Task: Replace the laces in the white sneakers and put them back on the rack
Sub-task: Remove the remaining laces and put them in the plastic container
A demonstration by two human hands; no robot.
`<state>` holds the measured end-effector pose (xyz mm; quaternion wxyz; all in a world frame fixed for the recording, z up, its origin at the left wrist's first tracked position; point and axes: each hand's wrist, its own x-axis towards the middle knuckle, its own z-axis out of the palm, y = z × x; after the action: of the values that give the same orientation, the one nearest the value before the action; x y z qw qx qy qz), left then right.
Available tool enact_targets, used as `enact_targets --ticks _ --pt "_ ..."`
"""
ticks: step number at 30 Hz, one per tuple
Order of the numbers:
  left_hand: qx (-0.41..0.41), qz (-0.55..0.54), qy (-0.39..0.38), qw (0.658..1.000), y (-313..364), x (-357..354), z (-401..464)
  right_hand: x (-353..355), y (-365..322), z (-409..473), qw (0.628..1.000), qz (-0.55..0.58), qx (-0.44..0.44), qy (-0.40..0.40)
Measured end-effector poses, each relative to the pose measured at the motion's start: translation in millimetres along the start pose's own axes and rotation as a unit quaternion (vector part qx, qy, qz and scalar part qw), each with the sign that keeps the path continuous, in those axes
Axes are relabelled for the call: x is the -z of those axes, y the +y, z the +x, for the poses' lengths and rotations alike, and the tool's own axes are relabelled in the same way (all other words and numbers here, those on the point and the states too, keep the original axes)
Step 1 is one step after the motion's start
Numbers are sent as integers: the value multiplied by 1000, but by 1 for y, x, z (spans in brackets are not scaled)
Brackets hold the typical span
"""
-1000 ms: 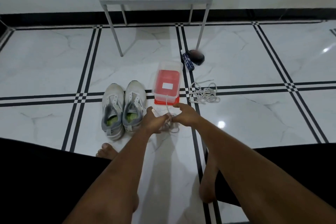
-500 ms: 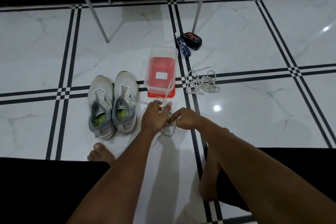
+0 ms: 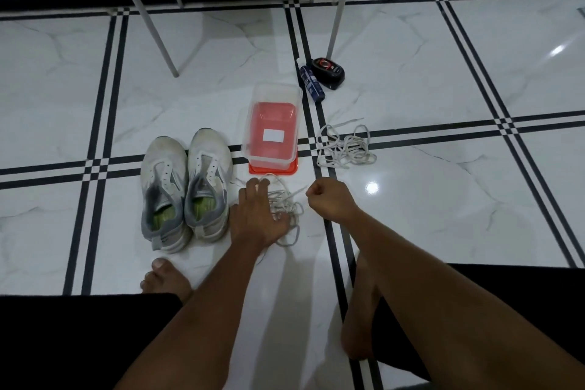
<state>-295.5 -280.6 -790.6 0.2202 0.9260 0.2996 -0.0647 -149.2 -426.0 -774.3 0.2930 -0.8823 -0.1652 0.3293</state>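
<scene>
Both forearms [image 3: 196,310] were bare, no sleeves visible. Feet [image 3: 166,279] nearest the sneakers [image 3: 183,193] were bare. Black garment [image 3: 72,339] covered the legs, possibly shorts.

Both arms reach forward and down; left hand [image 3: 257,215] lies palm-down, fingers spread, right hand [image 3: 329,199] beside it is curled into a fist

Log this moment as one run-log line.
left hand: on lace pile | right hand: fisted, lace end not clear | sneakers: unlaced, on floor | spare laces: beside box
</scene>
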Motion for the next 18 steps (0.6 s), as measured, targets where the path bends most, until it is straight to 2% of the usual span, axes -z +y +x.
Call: enact_targets --ticks 3,5,7,9,11,14,16,18 --pt "-42 19 -101 994 -1 -4 11 2 15 5 1000 14 -2 28" --pt "-60 40 -86 994 -3 -3 9 10 23 14 997 -24 14 78" --pt "-42 44 -34 998 -1 0 0 25 28 28 987 -84 12 133" --pt "-21 23 -15 999 2 -5 -3 42 30 48 977 -107 -9 186" --pt "-4 23 -45 999 1 -13 -9 53 31 66 979 -108 -38 171" --pt "-4 -4 -68 998 -2 -24 -6 55 28 91 984 -134 -92 79" --pt "-18 -13 -53 998 -3 -27 -6 41 21 100 976 -194 -79 56" --pt "-23 -12 -44 999 -5 -31 -4 17 19 103 959 -273 -20 77"
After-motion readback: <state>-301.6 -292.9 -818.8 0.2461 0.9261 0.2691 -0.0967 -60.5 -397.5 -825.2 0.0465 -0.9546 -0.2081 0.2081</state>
